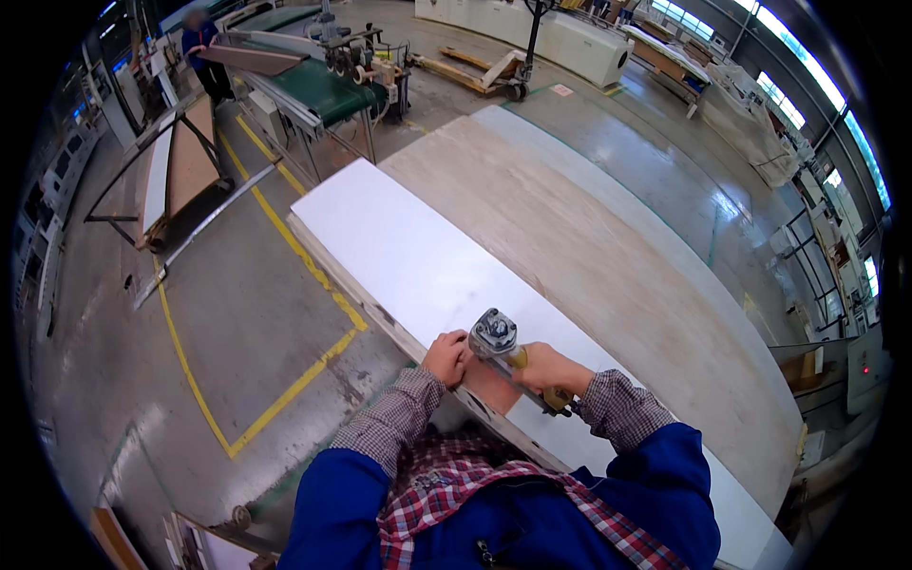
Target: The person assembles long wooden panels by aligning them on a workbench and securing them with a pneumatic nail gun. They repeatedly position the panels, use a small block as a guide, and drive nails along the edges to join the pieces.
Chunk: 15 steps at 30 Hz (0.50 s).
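My right hand (pixel 549 369) is wrapped around the handle of a nail gun (pixel 496 332), a grey-headed air tool with a yellowish body. Its head is over the near edge of a long white panel (pixel 399 242). Just below the tool lies a small reddish-brown board piece (pixel 491 387), partly covered by the tool. My left hand (pixel 445 358) is closed at the panel's near edge, its curled fingers gripping the left end of the brown piece close to the tool's head. The fingertips are partly hidden.
The white panel lies on a large wooden worktable (pixel 589 233). Left of it, yellow lines (pixel 304 375) mark the grey floor. A green-belted machine (pixel 328 93) stands beyond, with a co-worker (pixel 201 52) handling a board. A pallet jack (pixel 484 71) and a board-laden trolley (pixel 185 171) are farther off.
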Available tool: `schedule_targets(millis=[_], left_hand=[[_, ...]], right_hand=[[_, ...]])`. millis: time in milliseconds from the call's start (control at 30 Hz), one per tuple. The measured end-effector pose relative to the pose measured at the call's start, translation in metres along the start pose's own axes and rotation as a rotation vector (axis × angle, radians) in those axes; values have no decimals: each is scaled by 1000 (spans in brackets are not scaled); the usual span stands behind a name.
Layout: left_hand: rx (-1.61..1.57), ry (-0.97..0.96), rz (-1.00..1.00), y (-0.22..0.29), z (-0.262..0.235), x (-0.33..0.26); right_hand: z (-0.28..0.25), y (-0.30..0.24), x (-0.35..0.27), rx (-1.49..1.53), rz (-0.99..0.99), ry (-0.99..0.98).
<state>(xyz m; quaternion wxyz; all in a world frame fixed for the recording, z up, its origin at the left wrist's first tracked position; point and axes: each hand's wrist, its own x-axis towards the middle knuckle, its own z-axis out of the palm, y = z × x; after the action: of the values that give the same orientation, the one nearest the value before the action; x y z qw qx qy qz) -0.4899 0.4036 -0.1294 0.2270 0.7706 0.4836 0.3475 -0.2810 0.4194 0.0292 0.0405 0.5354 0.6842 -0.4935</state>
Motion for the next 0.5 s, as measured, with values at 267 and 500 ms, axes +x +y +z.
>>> schedule_targets(millis=[267, 500], left_hand=[[-37, -18, 13, 61, 61, -28], [8, -50, -45, 134, 106, -50]], right_hand=[[1, 60, -69, 138, 53, -51], [7, 121, -134, 126, 20, -39]])
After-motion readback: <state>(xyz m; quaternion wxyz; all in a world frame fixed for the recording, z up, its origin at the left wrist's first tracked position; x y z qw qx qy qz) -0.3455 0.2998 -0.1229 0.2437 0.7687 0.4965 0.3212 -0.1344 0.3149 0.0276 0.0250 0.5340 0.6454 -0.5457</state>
